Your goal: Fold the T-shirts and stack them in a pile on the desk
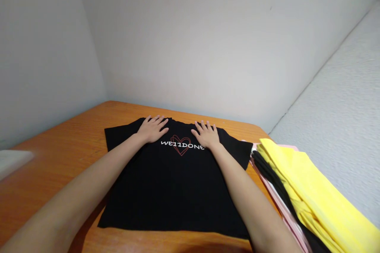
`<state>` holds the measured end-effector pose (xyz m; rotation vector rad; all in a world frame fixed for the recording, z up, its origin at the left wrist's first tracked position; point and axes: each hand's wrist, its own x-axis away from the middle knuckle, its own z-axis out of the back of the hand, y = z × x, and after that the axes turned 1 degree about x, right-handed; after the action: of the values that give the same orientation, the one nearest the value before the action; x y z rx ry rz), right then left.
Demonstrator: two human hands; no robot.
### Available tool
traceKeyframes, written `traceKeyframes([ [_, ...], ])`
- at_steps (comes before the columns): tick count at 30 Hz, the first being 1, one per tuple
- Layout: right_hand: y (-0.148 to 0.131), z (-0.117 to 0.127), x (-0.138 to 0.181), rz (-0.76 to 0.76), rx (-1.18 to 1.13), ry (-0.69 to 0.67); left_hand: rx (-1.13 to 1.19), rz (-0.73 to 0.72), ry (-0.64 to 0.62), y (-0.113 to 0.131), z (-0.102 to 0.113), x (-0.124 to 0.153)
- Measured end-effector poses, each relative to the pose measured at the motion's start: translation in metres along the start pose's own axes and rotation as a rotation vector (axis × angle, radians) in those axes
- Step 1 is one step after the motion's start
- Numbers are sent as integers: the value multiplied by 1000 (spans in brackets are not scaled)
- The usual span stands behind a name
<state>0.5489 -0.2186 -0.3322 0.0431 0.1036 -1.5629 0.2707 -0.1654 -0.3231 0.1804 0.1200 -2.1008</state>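
A black T-shirt lies spread flat, its collar end away from me and its hem towards me. White "WE11DONE" lettering over a red heart outline marks its chest. My left hand rests flat on the left shoulder area, fingers spread. On the other shoulder area lies my right hand, palm down with its fingers apart. Neither hand grips the cloth. My forearms cross over parts of the shirt's sides, and the right one covers part of its right edge.
The shirt lies on an orange-brown wooden table against pale walls. At the right edge, a pile of clothes holds a yellow garment, with black and pink cloth beneath. A blurred white object is at the far left.
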Motion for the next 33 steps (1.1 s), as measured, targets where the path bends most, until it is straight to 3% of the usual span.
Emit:
traceKeyframes([
  [7, -14, 7, 21, 12, -18, 29, -46, -29, -2, 0, 14, 22],
  [12, -57, 20, 59, 175, -44, 123, -63, -61, 48, 32, 34, 58],
  [16, -83, 23, 91, 309, -141, 49, -17, -64, -26, 50, 33, 87],
  [20, -64, 22, 107, 235, -185, -41, 34, 15, -100, 38, 27, 102],
  [25, -31, 18, 110, 180, -164, -20, 65, 25, -90, 26, 25, 106],
  [33, -39, 14, 111, 177, -202, 48, 37, -14, -33, 32, 29, 106],
])
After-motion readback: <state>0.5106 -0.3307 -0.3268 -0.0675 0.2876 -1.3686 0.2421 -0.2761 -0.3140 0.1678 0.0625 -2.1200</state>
